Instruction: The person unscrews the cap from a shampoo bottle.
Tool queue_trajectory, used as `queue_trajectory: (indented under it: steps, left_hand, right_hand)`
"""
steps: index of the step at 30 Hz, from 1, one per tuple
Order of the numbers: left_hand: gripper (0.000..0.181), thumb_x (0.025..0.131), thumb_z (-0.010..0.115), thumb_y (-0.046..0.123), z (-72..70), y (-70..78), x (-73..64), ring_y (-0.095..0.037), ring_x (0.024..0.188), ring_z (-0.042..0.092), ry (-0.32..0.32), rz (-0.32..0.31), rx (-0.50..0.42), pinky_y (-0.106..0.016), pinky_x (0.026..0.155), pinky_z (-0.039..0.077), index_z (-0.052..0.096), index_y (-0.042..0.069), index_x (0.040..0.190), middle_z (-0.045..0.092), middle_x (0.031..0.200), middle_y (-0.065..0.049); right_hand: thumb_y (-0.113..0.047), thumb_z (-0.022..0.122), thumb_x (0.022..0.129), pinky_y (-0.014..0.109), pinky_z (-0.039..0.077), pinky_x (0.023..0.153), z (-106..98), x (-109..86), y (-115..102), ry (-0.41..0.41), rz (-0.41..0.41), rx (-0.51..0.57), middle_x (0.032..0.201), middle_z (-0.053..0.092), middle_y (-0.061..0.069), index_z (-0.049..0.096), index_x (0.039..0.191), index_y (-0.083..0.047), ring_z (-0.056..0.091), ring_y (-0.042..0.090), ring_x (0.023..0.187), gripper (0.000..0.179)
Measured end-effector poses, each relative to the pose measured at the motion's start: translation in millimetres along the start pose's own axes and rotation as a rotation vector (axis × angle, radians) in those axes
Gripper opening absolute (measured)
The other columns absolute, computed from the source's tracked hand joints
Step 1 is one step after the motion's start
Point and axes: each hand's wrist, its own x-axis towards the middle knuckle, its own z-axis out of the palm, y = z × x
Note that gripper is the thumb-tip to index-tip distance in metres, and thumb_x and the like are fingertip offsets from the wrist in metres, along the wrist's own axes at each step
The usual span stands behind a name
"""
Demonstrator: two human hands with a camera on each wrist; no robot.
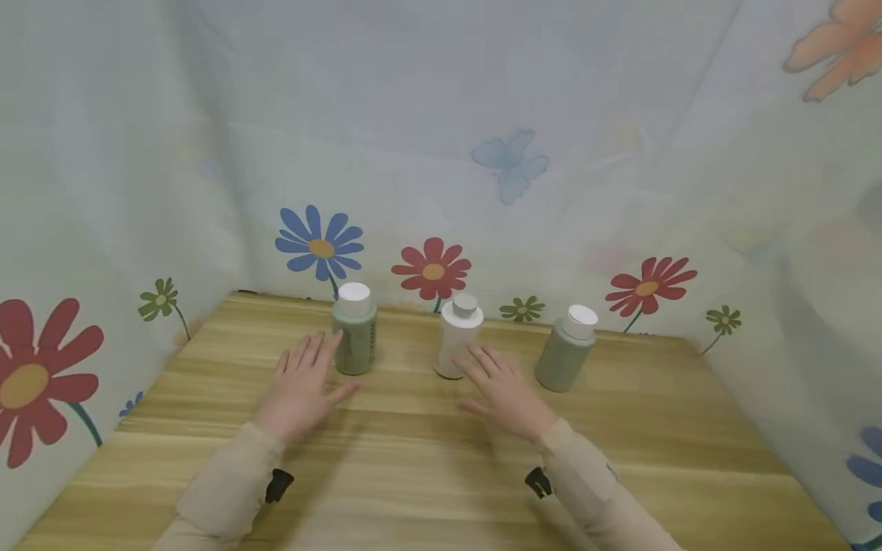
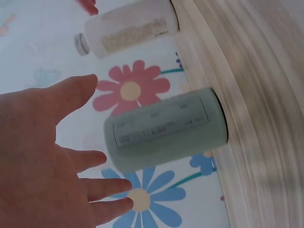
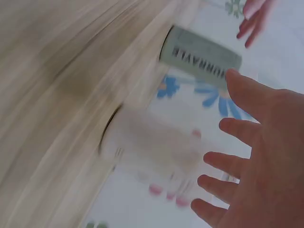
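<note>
Three capped bottles stand upright along the back of the wooden table (image 1: 386,474). At the left is a green bottle (image 1: 355,344) with a white cap and dark lettering. A white bottle (image 1: 458,337) with a greyish cap stands in the middle, and another green bottle (image 1: 563,358) at the right. My left hand (image 1: 299,386), fingers spread, is nearest the left green bottle; in the left wrist view a gap shows between thumb and bottle. My right hand (image 1: 506,394) reaches before the white bottle with its fingers extended. Whether its fingertips touch the bottle, I cannot tell. Neither hand holds anything.
A pale cloth (image 1: 413,99) printed with flowers and butterflies hangs behind the table and along both sides. The table's back edge runs just behind the bottles. Black clips or straps (image 1: 279,485) show at both wrists.
</note>
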Motion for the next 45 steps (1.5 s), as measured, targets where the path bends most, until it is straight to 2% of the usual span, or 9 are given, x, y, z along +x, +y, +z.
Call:
queue_trajectory:
  steps: [5, 9, 13, 21, 24, 29, 33, 37, 45]
  left_hand:
    - [0.081, 0.092, 0.059, 0.045, -1.4, -9.5, 8.2, -0.052, 0.140, 0.025, -0.002, -0.006, -0.023, -0.068, 0.111, 0.019, 0.025, -0.001, 0.150, 0.030, 0.150, -0.033]
    - [0.084, 0.091, 0.062, 0.042, -1.1, -14.6, 24.2, -0.054, 0.136, 0.031, -0.020, -0.011, -0.085, -0.067, 0.109, 0.024, 0.024, -0.006, 0.148, 0.032, 0.148, -0.035]
    - [0.089, 0.090, 0.064, 0.041, 3.1, -19.4, 41.4, -0.055, 0.136, 0.031, -0.077, -0.046, -0.189, -0.064, 0.110, 0.027, 0.020, -0.010, 0.148, 0.029, 0.148, -0.038]
    - [0.096, 0.088, 0.067, 0.040, 21.6, -32.5, 62.9, -0.051, 0.141, 0.026, -0.165, -0.111, -0.388, -0.061, 0.112, 0.026, 0.013, -0.010, 0.149, 0.020, 0.154, -0.035]
    - [0.094, 0.087, 0.069, 0.039, 29.7, -38.0, 67.1, -0.050, 0.138, 0.033, -0.154, -0.134, -0.441, -0.061, 0.110, 0.031, 0.016, -0.008, 0.149, 0.027, 0.151, -0.035]
    - [0.091, 0.085, 0.071, 0.038, 34.3, -40.3, 69.9, -0.049, 0.131, 0.043, -0.123, -0.182, -0.488, -0.059, 0.105, 0.038, 0.022, -0.008, 0.147, 0.040, 0.144, -0.035]
    - [0.091, 0.084, 0.072, 0.038, 35.1, -39.3, 71.2, -0.048, 0.130, 0.045, -0.103, -0.215, -0.504, -0.057, 0.106, 0.039, 0.024, -0.008, 0.146, 0.042, 0.142, -0.035]
    - [0.087, 0.084, 0.073, 0.034, 37.3, -40.6, 73.1, -0.047, 0.129, 0.046, -0.067, -0.215, -0.489, -0.055, 0.106, 0.039, 0.027, -0.011, 0.143, 0.043, 0.141, -0.035]
    - [0.083, 0.082, 0.074, 0.035, 41.3, -41.2, 72.7, -0.045, 0.126, 0.050, 0.006, -0.237, -0.529, -0.053, 0.106, 0.040, 0.034, -0.008, 0.141, 0.049, 0.137, -0.031]
  right_hand:
    - [-0.032, 0.062, 0.094, 0.055, 0.030, 0.113, 1.9, 30.5, -9.9, -0.086, -0.079, 0.013, 0.152, 0.036, 0.023, 0.039, 0.147, -0.009, 0.030, 0.041, 0.143, 0.062]
    - [-0.035, 0.059, 0.095, 0.051, 0.030, 0.115, 3.0, 57.7, -16.0, -0.113, -0.035, 0.059, 0.154, 0.034, 0.019, 0.035, 0.150, -0.012, 0.031, 0.038, 0.143, 0.064]
    - [-0.037, 0.058, 0.095, 0.047, 0.033, 0.115, 2.7, 83.5, -20.5, -0.099, -0.020, 0.091, 0.154, 0.036, 0.015, 0.033, 0.150, -0.012, 0.037, 0.035, 0.141, 0.065]
    - [-0.033, 0.058, 0.096, 0.048, 0.036, 0.112, -3.2, 122.5, -34.3, -0.090, 0.046, 0.204, 0.153, 0.036, 0.018, 0.027, 0.152, -0.012, 0.040, 0.034, 0.139, 0.066]
    - [-0.036, 0.057, 0.097, 0.049, 0.035, 0.113, -4.5, 134.3, -42.0, -0.101, 0.078, 0.227, 0.154, 0.036, 0.016, 0.028, 0.152, -0.014, 0.038, 0.034, 0.141, 0.066]
    - [-0.035, 0.056, 0.097, 0.046, 0.041, 0.108, -3.5, 153.3, -52.6, -0.073, 0.091, 0.282, 0.146, 0.047, 0.015, 0.035, 0.147, -0.008, 0.049, 0.030, 0.133, 0.061]
    - [-0.035, 0.058, 0.096, 0.044, 0.047, 0.102, -1.5, 166.0, -60.0, -0.024, 0.086, 0.305, 0.136, 0.056, 0.018, 0.040, 0.143, -0.005, 0.056, 0.030, 0.124, 0.059]
    - [-0.037, 0.061, 0.094, 0.039, 0.051, 0.094, 0.6, 175.6, -69.4, 0.001, 0.089, 0.288, 0.127, 0.062, 0.013, 0.047, 0.137, -0.005, 0.061, 0.025, 0.114, 0.055]
    - [-0.035, 0.063, 0.093, 0.030, 0.052, 0.082, 1.1, 182.1, -83.4, 0.036, 0.068, 0.243, 0.117, 0.066, 0.008, 0.053, 0.129, -0.007, 0.064, 0.019, 0.099, 0.047]
